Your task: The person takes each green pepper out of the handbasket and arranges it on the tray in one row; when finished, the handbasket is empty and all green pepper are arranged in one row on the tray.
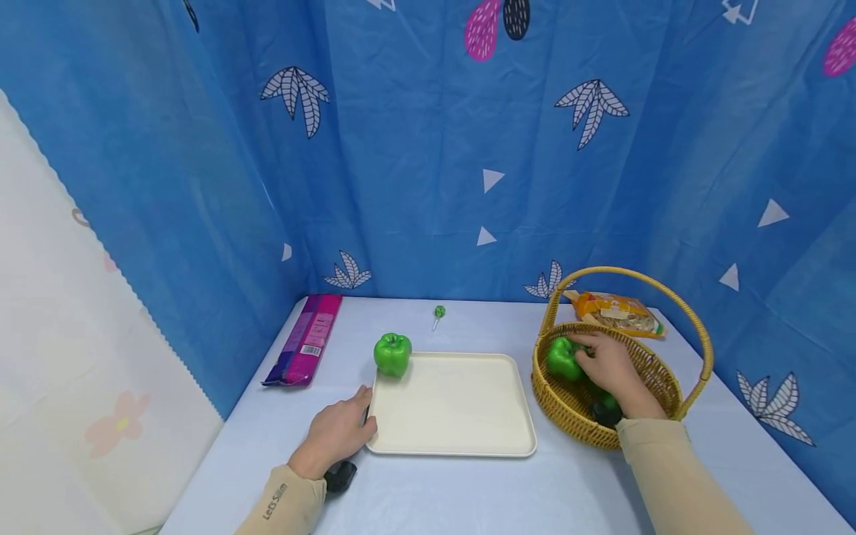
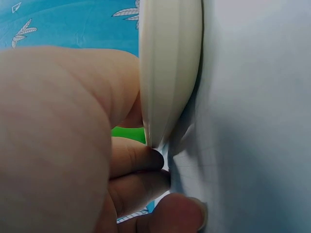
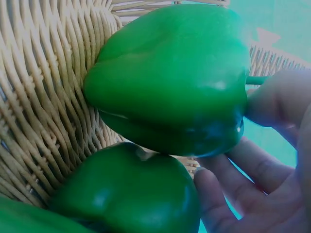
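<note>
My left hand (image 1: 339, 427) is at the left edge of a cream rectangular tray (image 1: 451, 405), thumb on the rim and fingers along its outer side. The left wrist view shows the tray's side wall (image 2: 170, 68) close up against that hand. Inside a wicker basket (image 1: 575, 427), my right hand (image 1: 611, 364) holds a green bell pepper (image 3: 170, 82) by its stem end, thumb beside the stem and fingers underneath. Another green pepper (image 3: 131, 189) lies just below it. A further green bell pepper (image 1: 392, 354) stands at the tray's back left corner.
A green lollipop (image 1: 439, 312) lies behind the tray. On the left is a pink and purple packet (image 1: 307, 342). An orange food bag (image 1: 618, 313) lies behind the basket, whose tall handle (image 1: 695, 327) arches over it. A blue curtain (image 1: 428, 186) closes off the back.
</note>
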`<control>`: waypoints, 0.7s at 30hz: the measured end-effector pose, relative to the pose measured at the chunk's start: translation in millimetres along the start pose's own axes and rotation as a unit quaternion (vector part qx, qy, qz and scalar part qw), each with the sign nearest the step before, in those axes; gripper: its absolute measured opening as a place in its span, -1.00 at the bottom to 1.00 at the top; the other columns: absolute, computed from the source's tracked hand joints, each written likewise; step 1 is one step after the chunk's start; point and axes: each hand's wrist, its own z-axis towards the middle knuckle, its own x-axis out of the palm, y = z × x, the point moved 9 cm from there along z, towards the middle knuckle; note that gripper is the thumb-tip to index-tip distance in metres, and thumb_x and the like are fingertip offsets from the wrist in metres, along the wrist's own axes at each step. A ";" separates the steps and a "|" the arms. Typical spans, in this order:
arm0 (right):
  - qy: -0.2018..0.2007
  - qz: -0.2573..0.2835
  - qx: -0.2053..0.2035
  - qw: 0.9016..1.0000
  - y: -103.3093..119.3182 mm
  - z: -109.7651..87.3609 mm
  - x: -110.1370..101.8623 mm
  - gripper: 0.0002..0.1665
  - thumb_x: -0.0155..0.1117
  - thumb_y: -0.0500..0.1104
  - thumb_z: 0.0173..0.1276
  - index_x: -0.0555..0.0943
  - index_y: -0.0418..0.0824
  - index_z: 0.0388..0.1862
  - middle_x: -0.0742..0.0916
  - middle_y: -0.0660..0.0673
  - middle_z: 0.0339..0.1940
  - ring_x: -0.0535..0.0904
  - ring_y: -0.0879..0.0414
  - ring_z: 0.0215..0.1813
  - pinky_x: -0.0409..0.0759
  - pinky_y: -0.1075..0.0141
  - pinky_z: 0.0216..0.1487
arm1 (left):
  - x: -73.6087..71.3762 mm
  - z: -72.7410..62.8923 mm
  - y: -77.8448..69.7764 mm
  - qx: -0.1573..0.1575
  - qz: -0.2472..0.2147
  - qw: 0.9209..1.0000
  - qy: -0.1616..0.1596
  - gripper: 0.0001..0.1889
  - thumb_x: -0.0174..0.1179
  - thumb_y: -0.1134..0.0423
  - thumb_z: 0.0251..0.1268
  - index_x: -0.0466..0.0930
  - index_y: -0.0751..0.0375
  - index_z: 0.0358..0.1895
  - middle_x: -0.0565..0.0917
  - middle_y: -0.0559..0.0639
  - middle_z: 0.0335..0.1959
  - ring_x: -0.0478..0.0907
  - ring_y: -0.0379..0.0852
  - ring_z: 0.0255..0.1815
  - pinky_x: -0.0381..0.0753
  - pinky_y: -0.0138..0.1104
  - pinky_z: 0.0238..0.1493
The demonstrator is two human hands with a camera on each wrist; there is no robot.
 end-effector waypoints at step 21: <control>0.019 0.020 -0.023 0.999 3.0 0.5 6.2 -0.07 0.47 0.17 0.32 0.42 -0.31 0.50 0.50 -0.50 0.41 0.46 -0.46 0.33 0.50 -0.33 0.21 | -0.1 0.1 -0.7 0.005 0.004 1.000 -0.008 -0.36 0.16 0.11 0.34 0.46 0.38 0.43 0.52 0.28 0.42 0.67 0.28 0.17 0.69 0.07 -0.01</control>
